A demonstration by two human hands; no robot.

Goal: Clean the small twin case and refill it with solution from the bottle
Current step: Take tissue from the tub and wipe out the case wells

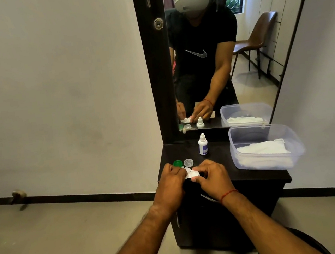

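I'm holding the small white twin case [191, 173] between both hands, just above the front left corner of the dark dresser top [222, 162]. My left hand [171, 181] is gripping the case's left end, fingers curled over it, and my right hand [212, 177] is pinching the right end, thumb tip pressing at the near edge. Most of the case is hiding behind my fingers, so I'm only seeing a sliver of white between them. Just behind my left knuckles, a green cap [177, 163] is sitting on the dresser top, and right beside it a clear cap [188, 162] is lying open side up. Further back, near the mirror [238, 51], the small white bottle [202, 144] is standing upright with its cap on, well apart from my hands. Off to the right, a clear plastic tub [290, 141] is resting on the surface, with white tissue [262, 149] folded inside it. A red thread [228, 194] is circling my right wrist.
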